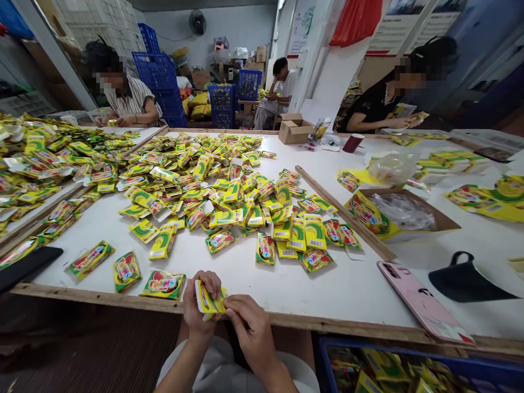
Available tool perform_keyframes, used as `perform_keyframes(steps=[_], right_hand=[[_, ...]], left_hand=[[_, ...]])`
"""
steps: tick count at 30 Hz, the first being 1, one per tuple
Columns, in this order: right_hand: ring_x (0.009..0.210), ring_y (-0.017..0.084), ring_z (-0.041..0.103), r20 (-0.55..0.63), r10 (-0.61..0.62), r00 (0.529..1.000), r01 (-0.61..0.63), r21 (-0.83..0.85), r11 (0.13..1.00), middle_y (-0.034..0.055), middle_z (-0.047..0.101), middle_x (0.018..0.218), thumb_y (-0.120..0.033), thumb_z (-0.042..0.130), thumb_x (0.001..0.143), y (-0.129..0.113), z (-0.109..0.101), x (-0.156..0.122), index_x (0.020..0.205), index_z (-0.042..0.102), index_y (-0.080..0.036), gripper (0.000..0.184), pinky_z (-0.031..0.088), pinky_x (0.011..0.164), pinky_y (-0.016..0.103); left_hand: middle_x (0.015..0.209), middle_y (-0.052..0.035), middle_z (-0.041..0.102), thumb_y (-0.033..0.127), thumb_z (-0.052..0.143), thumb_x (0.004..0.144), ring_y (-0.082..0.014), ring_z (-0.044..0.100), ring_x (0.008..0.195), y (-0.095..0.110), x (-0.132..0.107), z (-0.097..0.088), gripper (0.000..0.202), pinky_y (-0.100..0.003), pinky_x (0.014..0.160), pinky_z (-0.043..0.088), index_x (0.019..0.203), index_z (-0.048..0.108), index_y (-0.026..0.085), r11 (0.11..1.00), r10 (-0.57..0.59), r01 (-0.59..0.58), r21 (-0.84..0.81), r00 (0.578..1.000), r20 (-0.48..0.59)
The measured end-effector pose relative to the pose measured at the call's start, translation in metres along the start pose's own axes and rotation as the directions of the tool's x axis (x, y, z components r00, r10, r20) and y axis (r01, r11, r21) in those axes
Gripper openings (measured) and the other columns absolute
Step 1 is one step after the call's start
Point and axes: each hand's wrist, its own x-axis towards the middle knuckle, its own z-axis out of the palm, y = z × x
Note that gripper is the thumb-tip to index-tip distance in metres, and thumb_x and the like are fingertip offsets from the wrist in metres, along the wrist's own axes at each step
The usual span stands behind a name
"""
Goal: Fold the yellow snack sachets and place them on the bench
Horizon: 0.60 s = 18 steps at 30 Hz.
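Over the table's front edge, a small yellow-and-green printed carton [208,301] is held between both hands. My left hand [197,303] wraps around it from the left, fingers curled over its top. From the right, my right hand [250,322] pinches the carton's right end with thumb and forefinger. A white flap shows at the carton's left side; what is inside is hidden. Just left of my hands lies a flat carton marked TWINS [164,285]. Beyond them spreads a heap of similar cartons [229,218], some with white flaps standing out.
A wooden strip [344,213] divides the white table. To the right are an open box with clear plastic [403,213], a pink phone [423,300] and a dark visor-like piece [466,278]. A blue crate [483,371] of cartons stands below the edge. Several people sit farther off.
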Motion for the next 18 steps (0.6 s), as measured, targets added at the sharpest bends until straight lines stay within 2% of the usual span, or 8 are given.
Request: perform_keyframes(steps=[6, 11, 18], right_hand=[[0.094, 0.02, 0.067, 0.034, -0.01, 0.999, 0.01, -0.007, 1.0, 0.0066, 0.073, 0.099, -0.011, 0.055, 0.09, -0.003, -0.004, -0.002, 0.103, 0.07, -0.023, 0.023, 0.055, 0.084, 0.033], [0.091, 0.02, 0.066, -0.008, 0.001, 1.0, -0.002, -0.008, 1.0, 0.0071, 0.071, 0.096, -0.01, 0.051, 0.091, 0.0, 0.005, -0.003, 0.104, 0.07, -0.023, 0.026, 0.055, 0.081, 0.033], [0.09, 0.019, 0.065, -0.063, 0.026, 0.998, -0.026, -0.008, 1.0, 0.0066, 0.069, 0.093, -0.01, 0.05, 0.092, -0.002, 0.013, -0.004, 0.1, 0.069, -0.023, 0.024, 0.055, 0.08, 0.032]], left_hand=[[0.049, 0.0013, 0.044, 0.049, 0.046, 0.089, -0.0122, 0.039, 0.049, -0.001, 0.003, 0.0, 0.045, -0.025, 0.051, 0.037, 0.057, 0.053, 0.018, 1.0, -0.015, 0.015, -0.006, 1.0, -0.027], [0.05, 0.0017, 0.042, 0.047, 0.046, 0.088, -0.0118, 0.037, 0.049, -0.002, 0.003, -0.001, 0.043, -0.025, 0.05, 0.036, 0.057, 0.051, 0.018, 0.999, -0.033, 0.032, -0.021, 0.998, -0.059], [0.048, 0.0022, 0.042, 0.047, 0.048, 0.087, -0.0116, 0.037, 0.048, -0.001, 0.003, -0.002, 0.043, -0.024, 0.049, 0.037, 0.056, 0.052, 0.018, 0.999, -0.044, 0.044, -0.018, 0.999, -0.023]])
